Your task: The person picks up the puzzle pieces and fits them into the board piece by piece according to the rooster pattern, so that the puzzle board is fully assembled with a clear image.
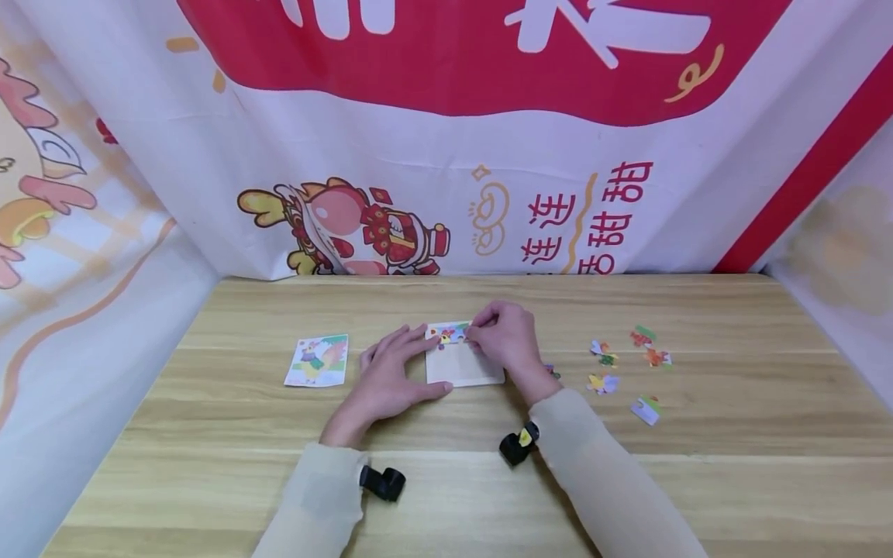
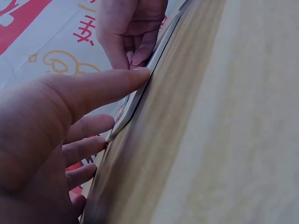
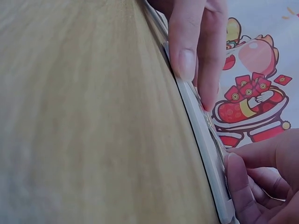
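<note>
A pale puzzle board (image 1: 460, 368) lies mid-table, with joined jigsaw pieces (image 1: 449, 334) along its far edge. My left hand (image 1: 391, 380) rests spread at its left side, fingers fairly straight. In the left wrist view the thumb touches the board's near rim (image 2: 135, 100) and the fingertips reach its side. At the far right corner of the board, my right hand (image 1: 507, 333) pinches a puzzle piece between thumb and fingers; that piece is mostly hidden. The right wrist view shows these fingertips (image 3: 233, 161) low against the board's edge (image 3: 201, 135).
Left of the board lies a square picture card (image 1: 317, 360) with a colourful animal. Several loose pieces are scattered to the right, among them a yellow and purple one (image 1: 603, 384) and a green-edged one (image 1: 646, 411). Another piece (image 1: 552, 370) sits beside my right wrist. A printed cloth (image 1: 460, 194) hangs behind the table.
</note>
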`<state>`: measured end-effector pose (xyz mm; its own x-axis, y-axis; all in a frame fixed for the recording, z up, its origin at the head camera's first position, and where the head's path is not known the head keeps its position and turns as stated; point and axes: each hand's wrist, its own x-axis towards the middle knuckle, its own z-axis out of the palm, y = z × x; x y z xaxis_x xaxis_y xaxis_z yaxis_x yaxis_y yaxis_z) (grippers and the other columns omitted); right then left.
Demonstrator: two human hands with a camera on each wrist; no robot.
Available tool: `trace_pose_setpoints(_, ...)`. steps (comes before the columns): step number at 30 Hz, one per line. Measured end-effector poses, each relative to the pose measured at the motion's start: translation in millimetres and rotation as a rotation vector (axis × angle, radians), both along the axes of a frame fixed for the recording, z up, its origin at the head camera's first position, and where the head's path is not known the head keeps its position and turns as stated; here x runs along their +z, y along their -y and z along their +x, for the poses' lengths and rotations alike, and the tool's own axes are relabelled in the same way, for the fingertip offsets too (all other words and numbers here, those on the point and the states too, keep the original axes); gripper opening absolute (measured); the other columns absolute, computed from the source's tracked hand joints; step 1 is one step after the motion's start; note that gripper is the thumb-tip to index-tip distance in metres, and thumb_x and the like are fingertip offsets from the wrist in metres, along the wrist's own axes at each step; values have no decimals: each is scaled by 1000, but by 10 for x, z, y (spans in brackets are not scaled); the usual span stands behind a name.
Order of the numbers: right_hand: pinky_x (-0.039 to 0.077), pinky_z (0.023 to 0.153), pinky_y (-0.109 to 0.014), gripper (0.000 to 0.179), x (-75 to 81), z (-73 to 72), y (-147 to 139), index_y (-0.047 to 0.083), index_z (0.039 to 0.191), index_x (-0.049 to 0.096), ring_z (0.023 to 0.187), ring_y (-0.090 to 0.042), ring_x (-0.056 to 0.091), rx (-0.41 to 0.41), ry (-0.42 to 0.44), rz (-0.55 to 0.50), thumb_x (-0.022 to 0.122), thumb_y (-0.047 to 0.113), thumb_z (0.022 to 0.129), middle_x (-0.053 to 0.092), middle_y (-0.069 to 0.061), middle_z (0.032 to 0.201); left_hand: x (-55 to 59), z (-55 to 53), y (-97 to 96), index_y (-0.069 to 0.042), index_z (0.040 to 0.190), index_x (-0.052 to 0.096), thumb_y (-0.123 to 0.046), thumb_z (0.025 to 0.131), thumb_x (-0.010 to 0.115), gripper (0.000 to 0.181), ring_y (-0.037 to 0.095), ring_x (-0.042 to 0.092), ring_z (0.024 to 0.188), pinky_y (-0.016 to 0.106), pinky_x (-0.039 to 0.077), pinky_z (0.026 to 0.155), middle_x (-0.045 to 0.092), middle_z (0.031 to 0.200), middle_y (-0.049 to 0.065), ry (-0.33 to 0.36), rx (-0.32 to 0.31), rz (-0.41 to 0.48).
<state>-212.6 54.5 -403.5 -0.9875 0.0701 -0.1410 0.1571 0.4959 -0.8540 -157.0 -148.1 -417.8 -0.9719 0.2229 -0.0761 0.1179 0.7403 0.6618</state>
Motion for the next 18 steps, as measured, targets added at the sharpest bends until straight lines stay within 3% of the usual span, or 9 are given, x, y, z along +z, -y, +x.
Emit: trace_pose_setpoints(18,60,57,-22,7,-13,-20,15,5,86,78,61,-11,70,12,-22,41,84,5,89,78,-10,83,6,-34,-45,-30,160,54,-56,88,84,82,39,26,157,67,10,128,37,173,9,-19,-38,-89)
